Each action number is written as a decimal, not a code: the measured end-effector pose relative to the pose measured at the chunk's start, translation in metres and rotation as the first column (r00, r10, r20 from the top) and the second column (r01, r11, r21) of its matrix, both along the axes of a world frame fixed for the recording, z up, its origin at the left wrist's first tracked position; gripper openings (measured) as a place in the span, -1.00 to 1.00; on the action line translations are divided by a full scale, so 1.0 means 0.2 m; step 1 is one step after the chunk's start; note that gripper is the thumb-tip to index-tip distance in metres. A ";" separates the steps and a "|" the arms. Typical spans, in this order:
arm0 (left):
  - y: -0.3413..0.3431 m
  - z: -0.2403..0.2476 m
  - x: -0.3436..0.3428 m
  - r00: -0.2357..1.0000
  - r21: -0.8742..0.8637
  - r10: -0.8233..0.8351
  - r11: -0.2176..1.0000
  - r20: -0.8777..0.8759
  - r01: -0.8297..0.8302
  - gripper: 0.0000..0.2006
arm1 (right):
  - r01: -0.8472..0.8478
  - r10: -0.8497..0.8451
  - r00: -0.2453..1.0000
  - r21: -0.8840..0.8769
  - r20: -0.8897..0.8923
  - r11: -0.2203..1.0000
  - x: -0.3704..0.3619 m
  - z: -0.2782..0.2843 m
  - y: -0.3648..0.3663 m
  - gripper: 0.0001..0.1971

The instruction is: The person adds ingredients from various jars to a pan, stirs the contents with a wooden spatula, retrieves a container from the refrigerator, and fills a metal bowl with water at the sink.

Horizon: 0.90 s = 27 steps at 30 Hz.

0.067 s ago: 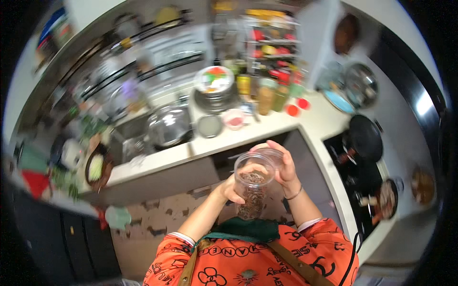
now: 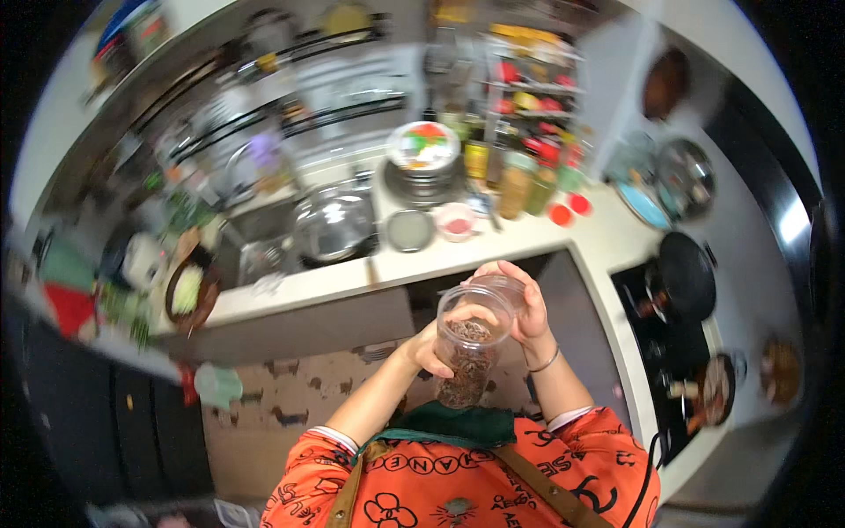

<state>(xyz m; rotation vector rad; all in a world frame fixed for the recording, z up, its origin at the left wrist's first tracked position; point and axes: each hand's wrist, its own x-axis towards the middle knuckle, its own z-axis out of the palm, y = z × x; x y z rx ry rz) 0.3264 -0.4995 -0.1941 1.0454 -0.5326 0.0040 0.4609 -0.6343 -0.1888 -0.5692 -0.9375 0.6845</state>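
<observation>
Background shifted slightly rightward in view as the camera turned: the pale counter [image 2: 607,224], metal bowl [image 2: 333,220] and black pan [image 2: 687,275] moved across the frame, while the clear jar [image 2: 465,363] kept nearly the same position. The hold was therefore unaffected by the turn, and the jar's mouth stayed uncovered.

Jar location: raised off the counter, just ahead of the green apron bib [image 2: 449,424], between both hands. Left hand [image 2: 428,350]: wrapped around the jar, its fingers partly visible through the wall. Right hand [image 2: 531,312]: narrowed on what appeared to be a clear lid [image 2: 503,284], beside the rim; whether lid and rim touched could not be determined.

Jar body: smooth, transparent, round-mouthed. Contents: dark brown shreds [image 2: 464,378], coarse, dry-looking and loosely heaped below the rim. Bowl surface: round and reflective.
</observation>
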 end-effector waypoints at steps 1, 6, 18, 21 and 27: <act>0.29 0.02 -0.17 1.000 0.075 0.018 0.997 0.001 -0.018 -0.04 | 0.016 -0.006 0.990 -0.072 0.138 0.997 -0.18 0.06 0.29 -0.39; 0.85 0.07 -0.76 0.939 0.099 0.344 0.935 -0.012 -0.341 -0.08 | -0.306 0.321 0.928 -0.104 0.189 0.946 -0.67 0.17 1.08 -0.52; 1.59 0.03 -1.22 0.860 -0.064 0.504 0.858 -0.080 -0.509 -0.09 | -0.541 0.300 0.369 -0.059 0.880 0.839 -1.01 0.69 2.04 -0.69; 1.81 0.16 -1.17 0.604 0.158 0.788 0.616 -0.123 -0.772 -0.27 | -0.130 0.185 0.463 -0.140 0.867 0.982 -0.97 0.63 2.27 -0.73; 2.25 0.31 -0.92 -0.196 0.632 0.774 -0.613 0.602 -0.475 -0.22 | 0.424 -0.259 0.575 -0.012 0.776 0.905 -0.88 0.45 2.87 -0.71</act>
